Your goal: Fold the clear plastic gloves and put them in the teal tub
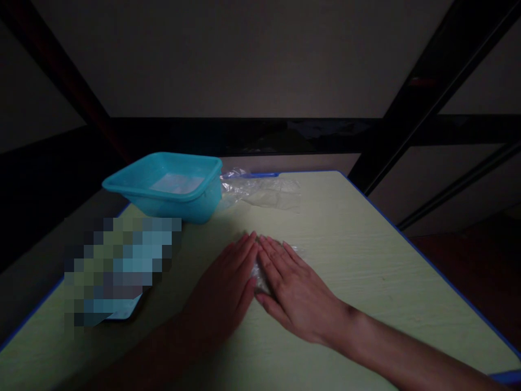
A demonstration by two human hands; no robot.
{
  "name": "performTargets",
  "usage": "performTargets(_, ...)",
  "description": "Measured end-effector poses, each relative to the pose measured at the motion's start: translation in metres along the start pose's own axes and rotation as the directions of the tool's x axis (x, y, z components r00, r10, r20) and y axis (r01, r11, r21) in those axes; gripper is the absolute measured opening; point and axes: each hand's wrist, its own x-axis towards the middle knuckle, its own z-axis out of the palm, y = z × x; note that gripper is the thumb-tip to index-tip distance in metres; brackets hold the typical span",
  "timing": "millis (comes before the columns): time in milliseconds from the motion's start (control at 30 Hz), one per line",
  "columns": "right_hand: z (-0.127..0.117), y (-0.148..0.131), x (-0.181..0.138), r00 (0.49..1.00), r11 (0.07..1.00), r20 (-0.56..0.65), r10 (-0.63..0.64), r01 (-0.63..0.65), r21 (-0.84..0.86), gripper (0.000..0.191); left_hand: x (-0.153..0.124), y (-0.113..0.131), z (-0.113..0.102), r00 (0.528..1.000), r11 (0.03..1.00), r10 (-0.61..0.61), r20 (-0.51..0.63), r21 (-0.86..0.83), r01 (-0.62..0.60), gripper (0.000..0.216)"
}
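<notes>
My left hand (222, 279) and my right hand (295, 290) lie flat on the table, fingers stretched out and fingertips nearly meeting. Both press on a crumpled piece of clear plastic (260, 276), which shows in the gap between the thumbs and just past the right fingertips. Most of that plastic is hidden under the palms, so I cannot tell whether anything is inside it. Farther back, a clear plastic bag (268, 194) lies spread out beside a turquoise basin (179, 203).
Something pale sits in the basin. At the left lies a flat object (126, 309) with a rounded corner, mostly blurred out. The light wooden table (366, 244) has a blue edge, and a wall with dark beams (260, 136) stands behind it.
</notes>
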Motion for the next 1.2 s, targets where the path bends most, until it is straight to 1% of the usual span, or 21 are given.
performTargets(167,0.003,-0.001,-0.002,0.999,1.0,0.041,0.021,-0.021,-0.015,0.066,-0.002,-0.002,0.008,0.994,0.997,0.036,0.108,0.057,-0.042,0.05)
performTargets(333,0.003,-0.001,-0.004,0.996,0.999,0.071,0.05,-0.051,0.005,0.068,-0.003,-0.004,0.01,0.987,0.997,0.043,0.156,0.063,-0.054,0.052)
performTargets(467,0.005,-0.001,-0.004,0.995,0.998,0.073,0.064,-0.065,0.011,0.068,-0.002,-0.004,0.011,0.986,0.998,0.03,0.164,0.058,-0.04,0.054)
performTargets(633,0.007,0.002,-0.007,0.996,0.996,0.041,0.082,-0.081,-0.027,0.069,-0.003,-0.005,0.013,0.985,0.995,0.038,0.171,0.08,-0.052,0.053)
performTargets(733,0.006,0.006,-0.012,0.995,0.995,0.059,0.075,-0.071,-0.068,0.07,-0.004,-0.005,0.013,0.987,0.994,0.043,0.156,0.095,-0.058,0.054)
performTargets(900,0.001,0.016,-0.023,0.994,0.989,0.084,0.073,-0.061,-0.135,0.07,-0.004,-0.005,0.013,0.986,0.994,0.033,0.166,0.093,-0.049,0.054)
performTargets(1033,-0.001,0.026,-0.034,0.996,0.985,0.064,0.067,-0.056,-0.163,0.068,-0.004,-0.005,0.014,0.988,0.995,0.037,0.152,0.091,-0.051,0.055)
performTargets(1200,-0.001,0.038,-0.047,0.996,0.982,0.017,0.09,-0.086,-0.169,0.068,-0.003,-0.006,0.014,0.987,0.995,0.042,0.156,0.084,-0.056,0.054)
